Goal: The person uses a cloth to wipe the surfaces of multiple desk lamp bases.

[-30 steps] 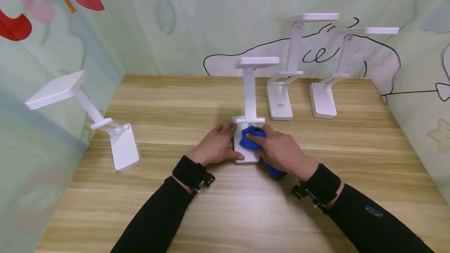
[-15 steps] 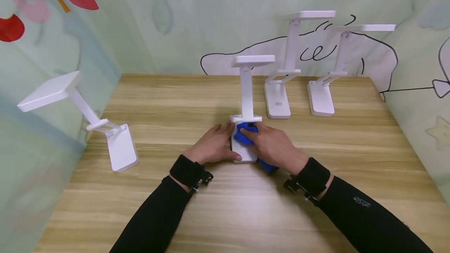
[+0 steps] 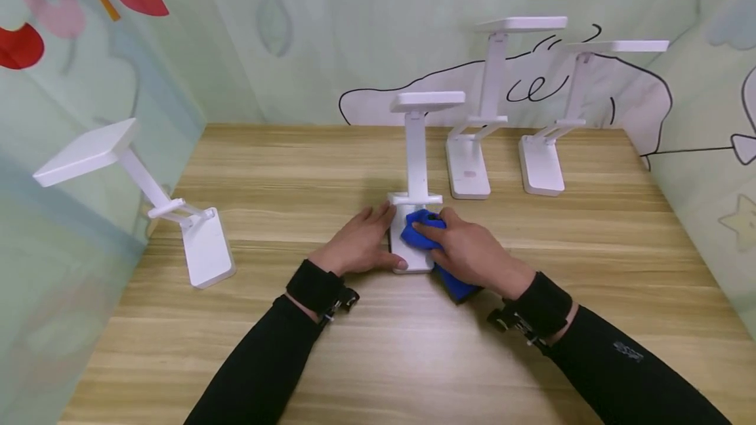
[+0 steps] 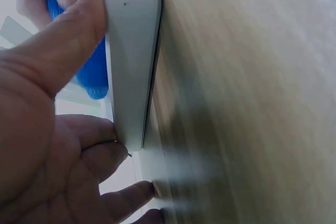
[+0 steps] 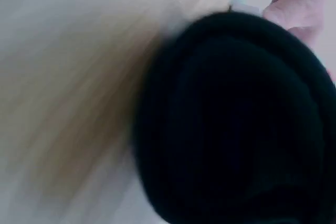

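Observation:
A white desk lamp (image 3: 416, 156) stands upright on the wooden table. My left hand (image 3: 360, 244) holds its base from the left, thumb on the top near the front corner and fingertips toward the rear. In the left wrist view, the thumb (image 4: 68, 40) lies against the edge of the lamp base (image 4: 131, 51). My right hand (image 3: 472, 251) grips a bunched blue cloth (image 3: 420, 228) on top of the base, and a loose end hangs past the front right corner. A dark rounded shape (image 5: 236, 119) fills much of the right wrist view and hides the right hand there.
Two more white lamps, a nearer one (image 3: 469, 166) and another (image 3: 542, 164), stand behind to the right. A further lamp (image 3: 207, 248) is at the left, its head angled outward. A printed curtain (image 3: 283, 84) closes off the back and sides of the table (image 3: 378, 359).
The right hand has rubbed the cloth back and forth over the lamp base, up to the left and then back toward the right. The left hand has stayed in place on the base.

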Action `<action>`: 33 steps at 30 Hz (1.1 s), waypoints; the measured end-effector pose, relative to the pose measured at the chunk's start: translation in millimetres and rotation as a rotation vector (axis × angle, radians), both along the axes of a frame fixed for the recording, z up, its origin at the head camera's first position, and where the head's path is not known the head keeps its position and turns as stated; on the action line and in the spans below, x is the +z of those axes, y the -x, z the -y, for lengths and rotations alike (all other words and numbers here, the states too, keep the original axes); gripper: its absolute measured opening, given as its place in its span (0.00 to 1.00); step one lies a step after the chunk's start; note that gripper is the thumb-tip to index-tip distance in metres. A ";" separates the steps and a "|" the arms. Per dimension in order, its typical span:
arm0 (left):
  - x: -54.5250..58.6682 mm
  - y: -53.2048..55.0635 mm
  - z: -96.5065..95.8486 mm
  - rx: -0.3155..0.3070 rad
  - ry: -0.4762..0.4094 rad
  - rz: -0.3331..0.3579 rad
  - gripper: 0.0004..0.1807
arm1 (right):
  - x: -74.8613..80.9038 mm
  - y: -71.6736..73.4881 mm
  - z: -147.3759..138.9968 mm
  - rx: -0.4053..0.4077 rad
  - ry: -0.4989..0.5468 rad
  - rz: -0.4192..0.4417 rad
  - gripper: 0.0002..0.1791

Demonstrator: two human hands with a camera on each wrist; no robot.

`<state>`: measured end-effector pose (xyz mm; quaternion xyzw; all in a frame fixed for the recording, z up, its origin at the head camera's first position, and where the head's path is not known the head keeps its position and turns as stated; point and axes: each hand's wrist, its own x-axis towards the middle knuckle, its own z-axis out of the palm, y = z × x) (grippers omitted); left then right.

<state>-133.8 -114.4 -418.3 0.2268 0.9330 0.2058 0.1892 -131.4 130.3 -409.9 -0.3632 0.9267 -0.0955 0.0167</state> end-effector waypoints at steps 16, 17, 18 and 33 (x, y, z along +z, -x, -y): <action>1.5 0.3 2.3 -0.017 -0.012 0.034 0.65 | -2.9 5.0 4.3 0.043 -0.011 -0.096 0.28; 2.0 0.1 2.6 -0.013 -0.008 0.035 0.65 | -1.7 1.9 1.2 0.078 -0.004 -0.066 0.28; 2.8 -0.2 2.7 -0.009 -0.006 0.038 0.65 | -0.6 -0.6 -2.8 0.104 0.007 -0.029 0.28; 2.4 1.5 3.5 0.010 -0.026 0.063 0.66 | -7.1 19.9 4.5 0.010 0.013 -0.098 0.26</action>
